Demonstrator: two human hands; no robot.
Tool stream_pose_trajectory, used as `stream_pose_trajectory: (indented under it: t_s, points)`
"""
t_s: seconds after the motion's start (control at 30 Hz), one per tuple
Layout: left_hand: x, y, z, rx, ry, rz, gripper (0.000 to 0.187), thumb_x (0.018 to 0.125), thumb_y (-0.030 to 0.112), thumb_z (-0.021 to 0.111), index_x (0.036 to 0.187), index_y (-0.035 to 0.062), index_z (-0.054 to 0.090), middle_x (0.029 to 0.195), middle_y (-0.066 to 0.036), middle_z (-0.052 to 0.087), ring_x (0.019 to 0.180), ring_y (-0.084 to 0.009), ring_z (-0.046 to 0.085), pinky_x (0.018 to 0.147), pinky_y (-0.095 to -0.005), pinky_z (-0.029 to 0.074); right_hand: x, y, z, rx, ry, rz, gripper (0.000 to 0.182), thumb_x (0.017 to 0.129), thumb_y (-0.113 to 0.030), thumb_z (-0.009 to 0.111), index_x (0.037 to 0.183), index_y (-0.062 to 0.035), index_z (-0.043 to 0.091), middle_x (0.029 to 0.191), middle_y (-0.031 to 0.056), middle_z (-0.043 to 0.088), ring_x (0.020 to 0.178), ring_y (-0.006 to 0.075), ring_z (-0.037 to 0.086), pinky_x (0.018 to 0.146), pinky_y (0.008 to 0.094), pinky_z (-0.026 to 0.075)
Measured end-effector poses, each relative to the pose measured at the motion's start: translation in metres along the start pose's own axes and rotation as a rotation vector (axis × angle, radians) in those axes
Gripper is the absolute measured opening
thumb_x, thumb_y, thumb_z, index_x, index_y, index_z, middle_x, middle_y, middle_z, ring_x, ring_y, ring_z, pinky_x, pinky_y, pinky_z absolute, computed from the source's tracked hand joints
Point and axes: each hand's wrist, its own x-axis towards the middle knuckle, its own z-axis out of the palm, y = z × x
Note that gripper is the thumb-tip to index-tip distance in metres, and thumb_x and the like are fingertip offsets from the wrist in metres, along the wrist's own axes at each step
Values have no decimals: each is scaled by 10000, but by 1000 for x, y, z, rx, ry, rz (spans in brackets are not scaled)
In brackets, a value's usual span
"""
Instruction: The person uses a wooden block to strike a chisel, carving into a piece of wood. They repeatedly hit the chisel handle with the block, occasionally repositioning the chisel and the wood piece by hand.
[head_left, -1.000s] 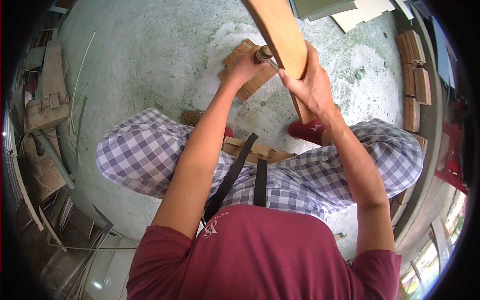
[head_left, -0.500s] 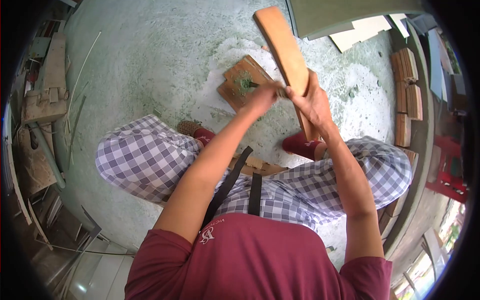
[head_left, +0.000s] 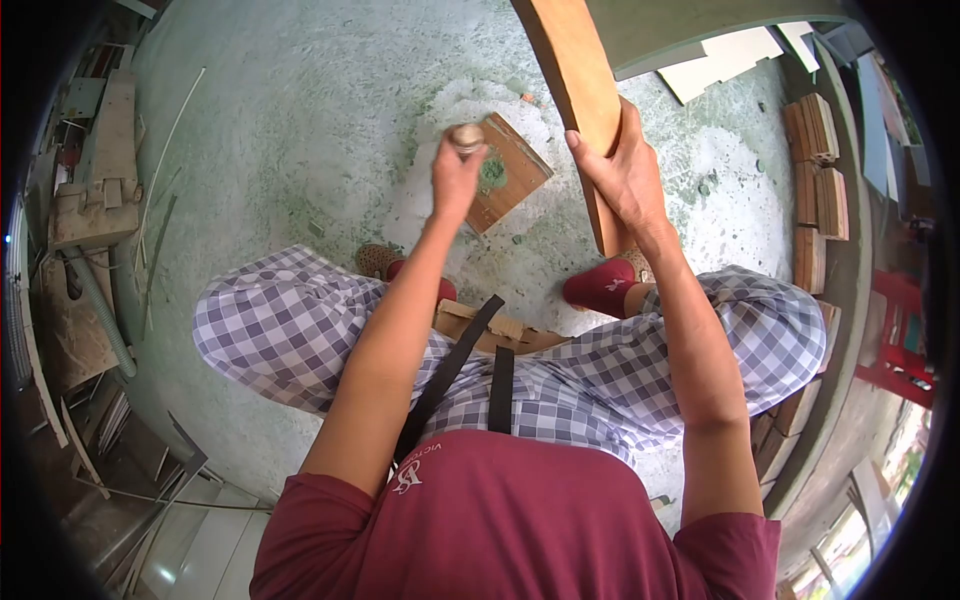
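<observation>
My right hand [head_left: 625, 175] is wrapped round the lower part of a long, light-brown wooden board [head_left: 585, 95], thumb on its face. The board tilts upward, and its far end runs out of the top of the view. My left hand [head_left: 459, 178] is closed around a short hand tool with a rounded, pale end [head_left: 467, 138] facing up; its working end is hidden. Beneath and beside this hand, a flat square piece of wood [head_left: 520, 180] lies on the floor. A patch of green paste-like material [head_left: 492, 175] sits on that piece.
Stacked wood blocks [head_left: 815, 130] line a low ledge at the right, near a red plastic chair [head_left: 895, 340]. Pale sheet offcuts [head_left: 715, 60] lie at the upper right. Planks and scraps [head_left: 95, 210] crowd the left side. Both feet rest on the stained floor around the work.
My left hand has moved left, away from the long board, to above the square piece. The long board has shifted upward and nearer the camera in my right hand.
</observation>
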Motion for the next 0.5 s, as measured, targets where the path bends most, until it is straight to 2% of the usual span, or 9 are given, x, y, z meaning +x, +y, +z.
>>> stream_pose_trajectory:
  t_s: [0.07,0.2,0.5]
  points:
    - [5,-7,-11,-86,73,-47,299,829,153,705,1051,19,556,935,-43,641,826,-134,591,774,-283,479,0,-2,-2,15,-42,26,786,738,-483,661,1304,-12,386,975,277,643,920,377,650,822,404,508]
    - [12,-16,-18,-200,107,-130,277,832,157,706,1037,19,581,939,-38,639,841,-97,586,740,-250,477,1,-1,-1,3,-47,39,795,732,-496,658,1301,-10,391,966,276,645,909,376,654,814,404,510]
    - [1,-9,-14,-84,-16,-142,247,830,141,702,1019,6,618,984,-58,654,886,-136,598,831,-282,459,0,-2,3,21,-71,57,799,727,-495,665,1298,-9,390,953,276,647,885,366,663,801,403,521]
